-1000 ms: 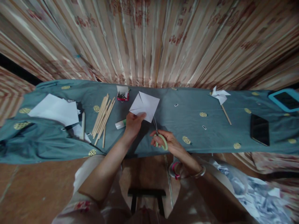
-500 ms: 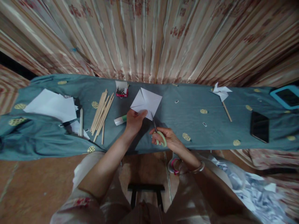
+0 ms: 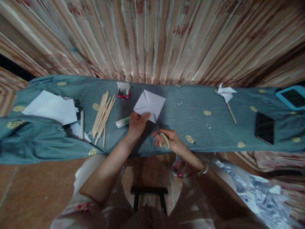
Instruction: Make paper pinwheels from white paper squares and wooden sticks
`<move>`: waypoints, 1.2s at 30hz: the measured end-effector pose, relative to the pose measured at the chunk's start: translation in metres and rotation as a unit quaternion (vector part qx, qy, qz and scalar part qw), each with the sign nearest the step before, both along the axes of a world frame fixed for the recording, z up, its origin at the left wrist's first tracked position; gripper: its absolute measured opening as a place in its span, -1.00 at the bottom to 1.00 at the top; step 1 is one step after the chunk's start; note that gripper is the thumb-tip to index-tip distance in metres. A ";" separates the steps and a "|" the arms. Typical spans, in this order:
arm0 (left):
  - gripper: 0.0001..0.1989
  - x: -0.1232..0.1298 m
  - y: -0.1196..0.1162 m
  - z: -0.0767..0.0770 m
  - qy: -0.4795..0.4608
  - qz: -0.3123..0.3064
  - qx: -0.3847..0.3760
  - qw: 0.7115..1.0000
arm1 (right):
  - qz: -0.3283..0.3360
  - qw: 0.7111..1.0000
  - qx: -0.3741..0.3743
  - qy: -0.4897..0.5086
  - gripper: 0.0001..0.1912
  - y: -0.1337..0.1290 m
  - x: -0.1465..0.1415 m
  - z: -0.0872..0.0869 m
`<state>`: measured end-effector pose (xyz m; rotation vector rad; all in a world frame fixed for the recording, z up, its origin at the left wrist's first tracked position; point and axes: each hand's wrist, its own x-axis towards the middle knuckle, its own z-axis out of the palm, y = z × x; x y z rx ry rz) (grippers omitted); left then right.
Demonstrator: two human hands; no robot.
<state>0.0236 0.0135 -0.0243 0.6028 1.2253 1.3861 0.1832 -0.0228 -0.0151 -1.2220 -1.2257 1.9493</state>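
Note:
A square of white paper (image 3: 152,102) with slits running in from its corners is held over the cloth-covered table. My left hand (image 3: 138,123) pinches its lower left edge, thumb on top. Green-handled scissors (image 3: 164,140) are in my right hand (image 3: 166,137), fingers round the handles. Their blades meet the paper at its bottom corner, where a cut line shows. Beside my left hand lies a glue stick (image 3: 122,122). Further up is a small open red box of metal pins (image 3: 123,92).
Wooden sticks (image 3: 103,116) lie left of my left hand, then white paper sheets (image 3: 51,108) and a white rod (image 3: 82,124). To the right are a paper pinwheel on a stick (image 3: 226,92), a black phone (image 3: 265,128) and a blue-framed device (image 3: 292,97).
The view has shifted very slightly. Both hands, the paper and the scissors stay almost where they were.

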 end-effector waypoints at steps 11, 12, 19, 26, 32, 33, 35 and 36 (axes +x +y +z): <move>-0.86 0.002 0.003 -0.007 0.110 0.026 0.089 0.990 | 0.016 1.000 0.021 0.000 -0.49 0.000 0.003 -0.011; -0.86 0.002 0.003 -0.007 0.109 0.025 0.092 0.989 | 0.016 1.000 0.022 0.000 -0.49 0.000 0.003 -0.011; -0.87 0.002 0.002 -0.004 0.100 0.019 0.101 0.990 | 0.013 1.000 0.013 0.005 -0.46 0.000 0.001 -0.007; -0.84 0.002 0.003 -0.004 0.102 0.018 0.088 0.991 | 0.008 1.000 0.015 0.015 -0.46 0.000 0.001 -0.011; -0.84 0.001 0.003 -0.007 0.098 0.020 0.084 0.991 | 0.006 1.000 0.018 0.024 -0.47 0.000 0.001 -0.010; -0.83 0.001 0.004 -0.007 0.093 0.021 0.084 0.992 | 0.006 0.999 0.019 0.028 -0.48 0.000 0.001 -0.010; -0.82 0.000 0.004 -0.008 0.086 0.020 0.086 0.992 | 0.006 0.999 0.015 0.032 -0.48 0.000 0.000 -0.010; -0.83 0.000 0.004 -0.008 0.085 0.018 0.087 0.992 | 0.004 0.999 0.012 0.031 -0.47 -0.001 0.000 -0.011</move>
